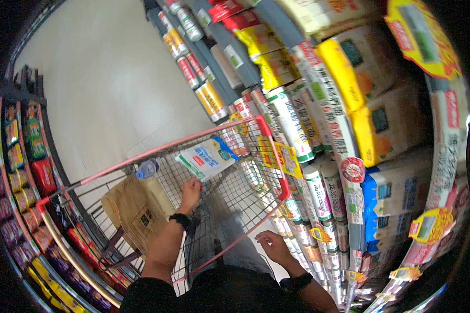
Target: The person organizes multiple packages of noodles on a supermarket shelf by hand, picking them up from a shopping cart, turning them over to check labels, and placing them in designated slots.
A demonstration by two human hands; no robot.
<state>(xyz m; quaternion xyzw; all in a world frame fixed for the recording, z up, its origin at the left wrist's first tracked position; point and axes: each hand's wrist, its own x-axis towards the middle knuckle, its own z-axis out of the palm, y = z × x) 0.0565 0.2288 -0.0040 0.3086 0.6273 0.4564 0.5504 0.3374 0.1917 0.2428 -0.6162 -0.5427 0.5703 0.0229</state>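
My left hand reaches over the wire basket of a shopping cart, a dark band on its wrist. Its curled fingers are at the lower edge of a white plastic package with blue and green printing; whether they grip it is not clear. Outside the cart's near rim, at the right, my right hand is loosely bent with nothing in it. In the cart, left of my left hand, lie a brown paper bag with dark handles and a clear bottle with a blue cap.
At the right, close to the cart, a tall shelf holds wrapped cylindrical packs and yellow-topped bags. Price tags stick out from its edges. Another shelf with packaged goods stands at the left. Pale floor runs between them.
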